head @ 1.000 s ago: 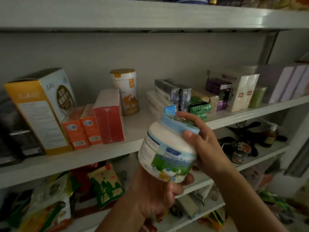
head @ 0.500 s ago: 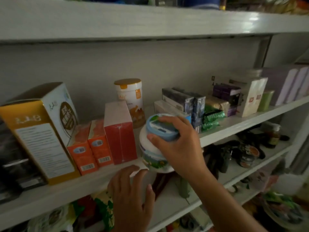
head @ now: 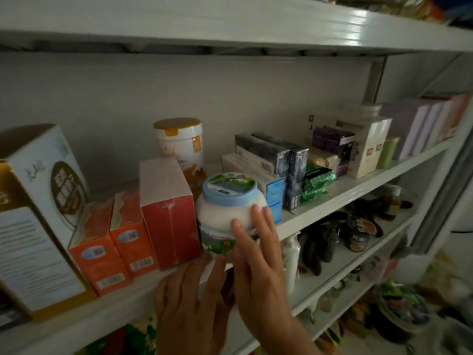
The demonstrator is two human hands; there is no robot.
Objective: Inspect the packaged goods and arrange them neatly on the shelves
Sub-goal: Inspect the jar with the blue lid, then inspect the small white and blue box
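A white jar with a light-blue lid (head: 225, 208) stands upright on the middle shelf (head: 332, 201), at its front edge, between a red box (head: 169, 213) and blue-white cartons (head: 271, 190). My right hand (head: 256, 257) rests flat against the jar's front with fingers straight and apart, not wrapped around it. My left hand (head: 192, 303) lies below at the shelf's edge, its fingertips touching the jar's base, holding nothing.
Left of the red box stand two orange boxes (head: 115, 242) and a large gold-white carton (head: 38, 219). A white tin with a gold lid (head: 181, 147) stands behind. Dark cartons (head: 279, 160), green packets (head: 317, 180) and white boxes (head: 368, 147) fill the right. Another shelf hangs close above.
The jar went from being held in both hands in the air to standing on the shelf. My right hand left the lid and now presses its front.
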